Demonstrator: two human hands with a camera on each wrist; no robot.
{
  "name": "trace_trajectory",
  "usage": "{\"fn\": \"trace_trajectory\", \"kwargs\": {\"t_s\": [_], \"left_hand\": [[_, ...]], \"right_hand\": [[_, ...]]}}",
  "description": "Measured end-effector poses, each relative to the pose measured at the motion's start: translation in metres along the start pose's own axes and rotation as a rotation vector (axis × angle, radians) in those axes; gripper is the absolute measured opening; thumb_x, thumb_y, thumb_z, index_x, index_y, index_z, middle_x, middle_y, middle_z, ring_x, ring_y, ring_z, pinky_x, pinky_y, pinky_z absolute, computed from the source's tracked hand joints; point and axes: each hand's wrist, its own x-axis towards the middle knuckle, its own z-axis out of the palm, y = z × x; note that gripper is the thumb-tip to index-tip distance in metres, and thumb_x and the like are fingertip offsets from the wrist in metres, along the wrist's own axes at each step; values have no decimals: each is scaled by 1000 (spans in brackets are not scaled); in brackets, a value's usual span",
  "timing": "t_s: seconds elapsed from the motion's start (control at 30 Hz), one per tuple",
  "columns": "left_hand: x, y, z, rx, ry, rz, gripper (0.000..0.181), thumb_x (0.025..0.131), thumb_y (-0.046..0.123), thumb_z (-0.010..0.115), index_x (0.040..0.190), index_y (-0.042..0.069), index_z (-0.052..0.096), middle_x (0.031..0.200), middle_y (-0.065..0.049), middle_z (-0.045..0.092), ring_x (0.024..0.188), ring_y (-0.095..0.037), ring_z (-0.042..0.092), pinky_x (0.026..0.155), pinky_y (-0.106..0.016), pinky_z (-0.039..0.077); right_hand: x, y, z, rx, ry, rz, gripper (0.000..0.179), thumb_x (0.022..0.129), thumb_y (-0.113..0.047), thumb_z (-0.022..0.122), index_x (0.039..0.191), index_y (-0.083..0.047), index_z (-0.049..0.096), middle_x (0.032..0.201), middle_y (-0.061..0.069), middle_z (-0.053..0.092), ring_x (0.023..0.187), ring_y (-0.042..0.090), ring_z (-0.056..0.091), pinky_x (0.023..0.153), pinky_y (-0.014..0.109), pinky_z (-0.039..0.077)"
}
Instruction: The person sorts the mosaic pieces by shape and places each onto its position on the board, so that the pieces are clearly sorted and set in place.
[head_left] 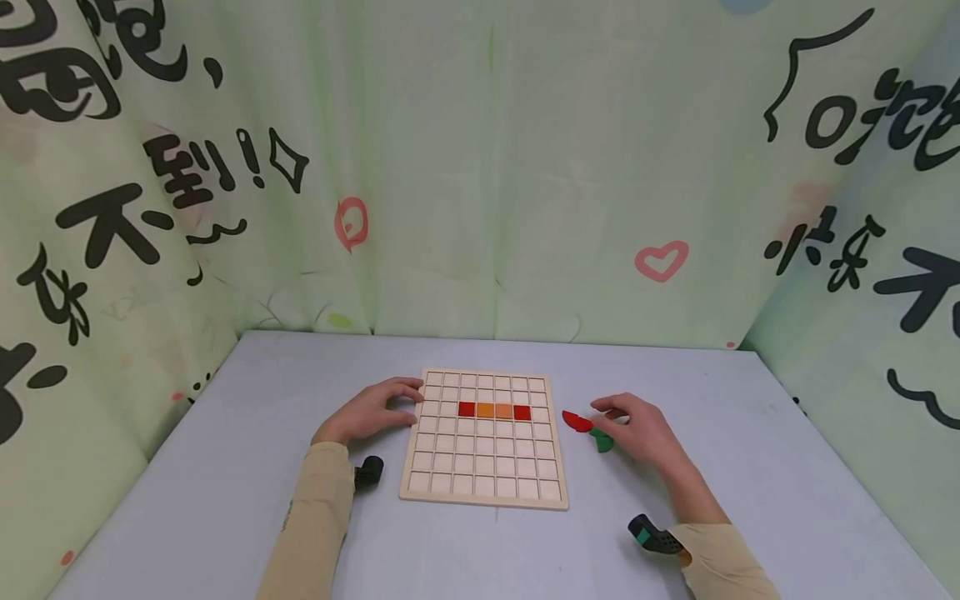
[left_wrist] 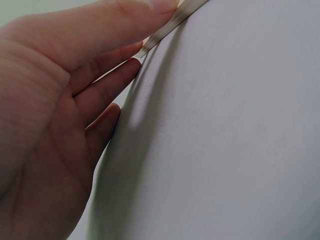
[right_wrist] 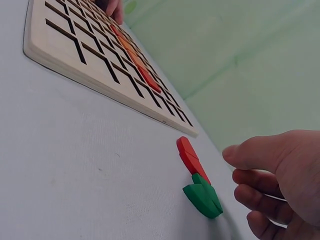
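A wooden grid board (head_left: pixel 483 502) lies on the table, with two orange tiles (head_left: pixel 494 411) between two red tiles (head_left: pixel 522 412) in one row. My left hand (head_left: pixel 371 410) touches the board's left edge, its thumb and fingers spread. In the left wrist view, the fingertips meet the board's thin edge. Just right of the board lie small red pieces (right_wrist: pixel 190 157) and green pieces (right_wrist: pixel 204 196), end to end. My right hand (head_left: pixel 637 429) hovers beside them, fingers loosely bent; the right wrist view shows nothing between thumb and fingers.
The white table (head_left: pixel 487 554) reaches back to a pale green curtain (head_left: pixel 435 167) with black lettering and red hearts. Curtain also hangs along the left and right sides. Dark wrist devices (head_left: pixel 654 535) sit at both sleeve ends.
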Motion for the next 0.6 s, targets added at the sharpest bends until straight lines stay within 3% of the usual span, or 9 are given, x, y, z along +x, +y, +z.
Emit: {"fn": "trace_trajectory", "kwargs": {"t_s": [0.6], "left_hand": [[0,-1,0,14,-1,0,31,87,18,75,116,11,67,147,-6,47,141,-30,34,115,-47,29]], "right_hand": [[-12,8,2,-14,-28,9,28,88,-13,71,114,-3,69,103,8,66,91,22,58,77,38,53]]}}
